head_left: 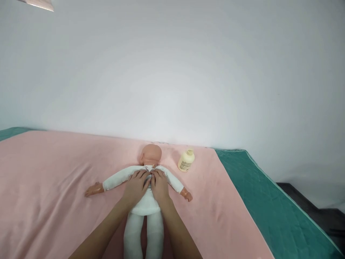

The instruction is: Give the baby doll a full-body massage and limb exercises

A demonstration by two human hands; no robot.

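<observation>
A baby doll [147, 207] with a white cloth body lies stretched out, its bald head [151, 154] toward the wall and its arms spread to both sides. My left hand [137, 185] lies flat on the upper left of the doll's torso, fingers extended. On the upper right of the torso rests my right hand [159, 183], also flat with fingers stretched out. The two hands are side by side, with thumbs and fingertips close together near the middle. Both hands cover part of the torso. Neither grasps anything.
A pale yellow bottle [186, 160] with a printed label stands to the right of the doll's head. Under everything lies a pink sheet [223, 216] over a green quilted cover [272, 194]. A white wall [172, 72] rises behind. Something dark [309, 203] is beyond the right edge.
</observation>
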